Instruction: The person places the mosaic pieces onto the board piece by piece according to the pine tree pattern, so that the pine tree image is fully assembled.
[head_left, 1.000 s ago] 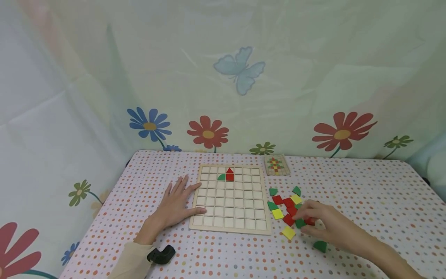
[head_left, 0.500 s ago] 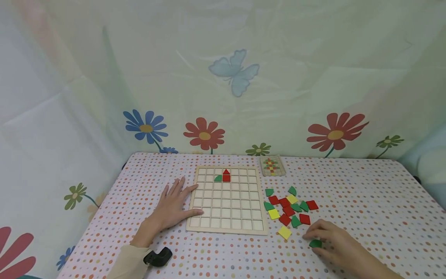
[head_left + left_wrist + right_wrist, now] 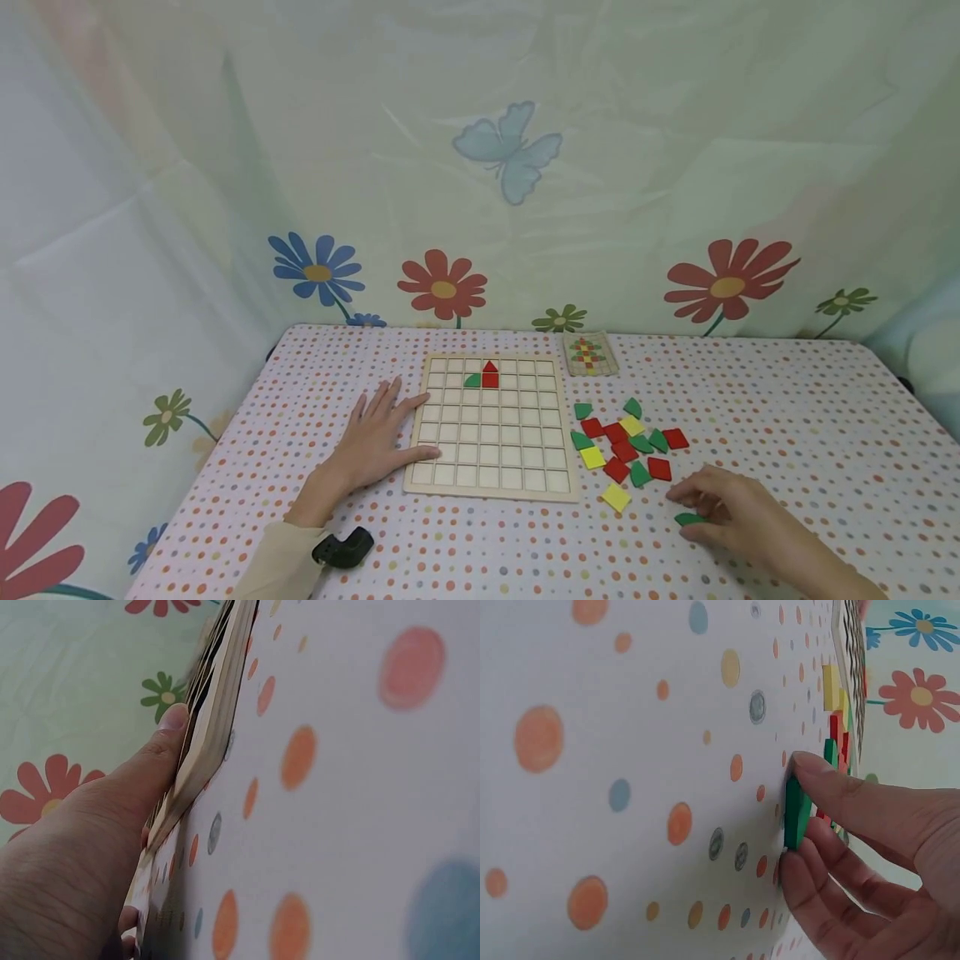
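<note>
My left hand rests at the left side of a wooden grid board, fingers spread and the thumb on its frame. In the left wrist view the thumb lies over the board's edge. The board bears a red triangle, a red square below it and a green quarter-circle beside that. To the right of the loose tiles, my right hand pinches a green quarter-circle tile between thumb and fingertips, low at the tabletop. The fingers partly hide this tile in the head view.
Several loose red, yellow and green tiles lie scattered between the board and my right hand. Behind them lies a small pattern card with a tree-like figure. A floral cloth hangs behind the dotted table.
My right hand has drawn back from the loose tiles toward the lower right and taken hold of the green quarter-circle tile there. The left hand keeps its place on the board.
</note>
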Demonstrator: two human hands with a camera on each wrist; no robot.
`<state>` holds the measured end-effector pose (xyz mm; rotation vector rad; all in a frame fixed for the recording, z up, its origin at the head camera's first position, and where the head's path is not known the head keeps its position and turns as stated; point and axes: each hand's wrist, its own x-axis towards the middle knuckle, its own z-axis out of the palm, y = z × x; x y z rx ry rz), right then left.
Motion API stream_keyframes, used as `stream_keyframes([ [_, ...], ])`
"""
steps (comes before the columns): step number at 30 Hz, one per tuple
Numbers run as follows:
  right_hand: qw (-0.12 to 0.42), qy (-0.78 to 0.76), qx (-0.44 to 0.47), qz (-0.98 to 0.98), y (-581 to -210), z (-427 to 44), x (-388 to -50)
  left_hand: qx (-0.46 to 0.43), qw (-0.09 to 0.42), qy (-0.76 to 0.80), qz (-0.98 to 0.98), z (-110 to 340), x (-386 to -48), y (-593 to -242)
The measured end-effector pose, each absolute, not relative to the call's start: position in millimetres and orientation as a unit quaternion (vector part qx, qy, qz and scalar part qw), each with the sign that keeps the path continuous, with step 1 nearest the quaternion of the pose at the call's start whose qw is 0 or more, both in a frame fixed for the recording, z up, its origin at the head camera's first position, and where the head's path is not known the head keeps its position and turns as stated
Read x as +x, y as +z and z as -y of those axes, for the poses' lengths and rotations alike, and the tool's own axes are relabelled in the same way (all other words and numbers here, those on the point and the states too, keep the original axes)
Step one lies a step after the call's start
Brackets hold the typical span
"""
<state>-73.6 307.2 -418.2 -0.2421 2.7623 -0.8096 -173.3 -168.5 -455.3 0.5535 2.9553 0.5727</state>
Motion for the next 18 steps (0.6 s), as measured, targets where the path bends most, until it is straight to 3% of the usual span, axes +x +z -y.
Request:
stream_keyframes([
  [5,0.122,-0.278,-0.064,-0.951,-418.7,-309.8,-72.8,0.183,0.038,0.19,-0.964,167.7,-172.8,-454.3],
  [18,0.135,-0.297,-0.117,-0.938,-415.0,-319.7,-74.5,0.185,0.037,0.183,-0.965,167.7,-171.2,-452.1],
])
